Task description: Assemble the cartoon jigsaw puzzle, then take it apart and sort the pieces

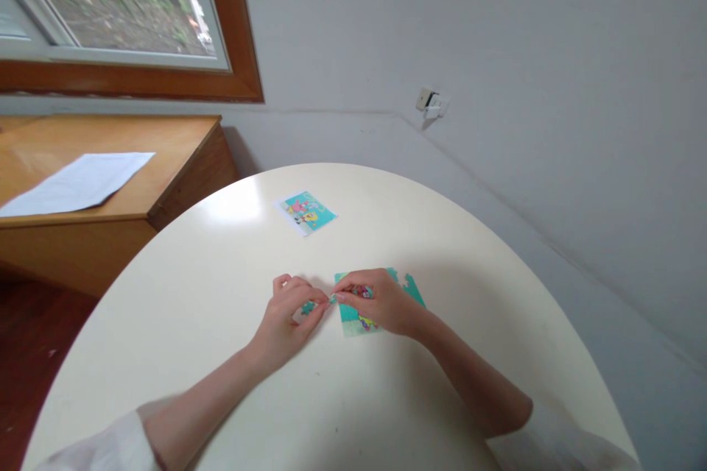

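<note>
A partly assembled jigsaw puzzle (353, 327), teal with a cartoon picture, lies flat on the round white table. Gaps show along its far right edge. My right hand (381, 302) is over the puzzle and hides much of its middle. Just off the puzzle's left edge, its thumb and forefinger meet those of my left hand (290, 313). Both hands pinch one small puzzle piece (333, 299), mostly covered by the fingertips. Beneath the left hand's fingers a loose teal puzzle piece (308, 307) rests on the table.
Farther back on the table (243, 265) lies a reference picture card (308, 213) with a similar cartoon scene. White paper (82, 180) sits on a wooden cabinet (182, 154) at left, below a window. A wall socket with a plug (432, 103) is beyond the table.
</note>
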Available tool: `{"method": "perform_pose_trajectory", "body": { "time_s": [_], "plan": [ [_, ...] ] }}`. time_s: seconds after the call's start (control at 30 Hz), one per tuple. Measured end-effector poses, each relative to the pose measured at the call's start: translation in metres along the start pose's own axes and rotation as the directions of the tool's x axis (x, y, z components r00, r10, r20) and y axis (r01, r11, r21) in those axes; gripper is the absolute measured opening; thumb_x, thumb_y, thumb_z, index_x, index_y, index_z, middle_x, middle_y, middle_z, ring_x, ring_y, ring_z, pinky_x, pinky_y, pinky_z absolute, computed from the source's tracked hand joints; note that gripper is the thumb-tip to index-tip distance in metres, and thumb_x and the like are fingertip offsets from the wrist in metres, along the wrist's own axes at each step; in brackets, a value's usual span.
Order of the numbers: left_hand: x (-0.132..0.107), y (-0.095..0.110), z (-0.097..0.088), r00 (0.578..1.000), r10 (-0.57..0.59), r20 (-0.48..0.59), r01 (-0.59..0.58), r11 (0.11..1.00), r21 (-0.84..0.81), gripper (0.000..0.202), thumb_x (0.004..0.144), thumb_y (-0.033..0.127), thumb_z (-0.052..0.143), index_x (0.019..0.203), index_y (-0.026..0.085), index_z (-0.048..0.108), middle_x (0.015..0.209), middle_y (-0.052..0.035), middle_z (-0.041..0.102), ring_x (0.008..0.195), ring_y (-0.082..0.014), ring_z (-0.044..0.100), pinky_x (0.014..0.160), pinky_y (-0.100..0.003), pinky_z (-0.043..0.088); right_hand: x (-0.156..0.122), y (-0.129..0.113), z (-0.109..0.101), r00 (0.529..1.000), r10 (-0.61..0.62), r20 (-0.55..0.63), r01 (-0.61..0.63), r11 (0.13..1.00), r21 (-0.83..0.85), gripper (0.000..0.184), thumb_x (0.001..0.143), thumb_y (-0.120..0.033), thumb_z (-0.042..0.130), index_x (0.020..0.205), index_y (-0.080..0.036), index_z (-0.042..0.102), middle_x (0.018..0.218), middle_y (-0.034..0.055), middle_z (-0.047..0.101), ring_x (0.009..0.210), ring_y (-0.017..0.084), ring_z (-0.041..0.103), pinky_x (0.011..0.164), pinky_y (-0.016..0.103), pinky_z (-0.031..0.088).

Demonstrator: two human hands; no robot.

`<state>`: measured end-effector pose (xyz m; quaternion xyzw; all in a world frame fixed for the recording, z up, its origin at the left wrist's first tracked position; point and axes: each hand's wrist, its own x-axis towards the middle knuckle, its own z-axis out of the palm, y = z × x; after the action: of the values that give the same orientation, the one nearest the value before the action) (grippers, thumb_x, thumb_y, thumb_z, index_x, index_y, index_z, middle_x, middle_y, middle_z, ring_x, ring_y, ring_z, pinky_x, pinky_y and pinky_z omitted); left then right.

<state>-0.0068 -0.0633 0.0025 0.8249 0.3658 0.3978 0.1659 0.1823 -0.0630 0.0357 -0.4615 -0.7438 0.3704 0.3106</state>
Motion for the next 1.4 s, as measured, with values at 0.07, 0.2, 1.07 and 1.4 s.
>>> {"method": "perform_pose_trajectory", "body": {
  "time_s": [0.07,0.2,1.07,1.4],
  "plan": [
    [0.000,0.000,0.001,1.000,-0.004,0.013,0.004,1.000,-0.004,0.009,0.082,0.019,0.052,0.075,0.022,0.058,0.070,0.0031,0.065,0.067,-0.0117,0.056,0.079,-0.033,0.033,0.001,0.000,-0.003,1.000,0.018,-0.025,-0.017,1.000,0.007,0.013,0.076,-0.024,0.056,0.074,-0.017,0.067,0.070,0.0010,0.068,0.063,0.012,0.056,0.062,0.023,0.042],
    [0.000,0.000,0.002,0.999,-0.021,0.038,0.021,1.000,-0.002,0.009,0.082,0.019,0.052,0.076,0.022,0.058,0.071,0.0030,0.065,0.068,-0.0118,0.056,0.079,-0.032,0.034,0.002,0.005,-0.010,0.996,0.064,-0.059,-0.061,0.997,0.048,0.014,0.074,-0.025,0.055,0.071,-0.016,0.065,0.067,0.0016,0.065,0.063,0.013,0.055,0.061,0.024,0.042],
    [0.001,0.005,-0.001,0.991,0.111,0.074,-0.110,0.994,-0.015,0.012,0.084,0.011,0.045,0.082,0.019,0.054,0.067,0.0027,0.059,0.062,-0.0099,0.051,0.076,-0.032,0.034,-0.006,0.079,-0.096,0.940,0.340,0.038,-0.331,0.932,-0.150,0.017,0.067,-0.029,0.056,0.069,-0.015,0.066,0.065,0.0033,0.066,0.062,0.015,0.058,0.059,0.026,0.044],
    [0.000,0.002,0.000,0.989,0.122,0.083,-0.121,0.993,-0.010,0.013,0.083,0.011,0.045,0.083,0.020,0.054,0.063,0.0042,0.054,0.060,-0.0095,0.050,0.076,-0.031,0.035,-0.007,0.085,-0.093,0.951,0.306,0.044,-0.296,0.944,-0.148,0.019,0.067,-0.029,0.056,0.072,-0.014,0.066,0.064,0.0035,0.066,0.061,0.015,0.057,0.058,0.026,0.044]
  ]
}}
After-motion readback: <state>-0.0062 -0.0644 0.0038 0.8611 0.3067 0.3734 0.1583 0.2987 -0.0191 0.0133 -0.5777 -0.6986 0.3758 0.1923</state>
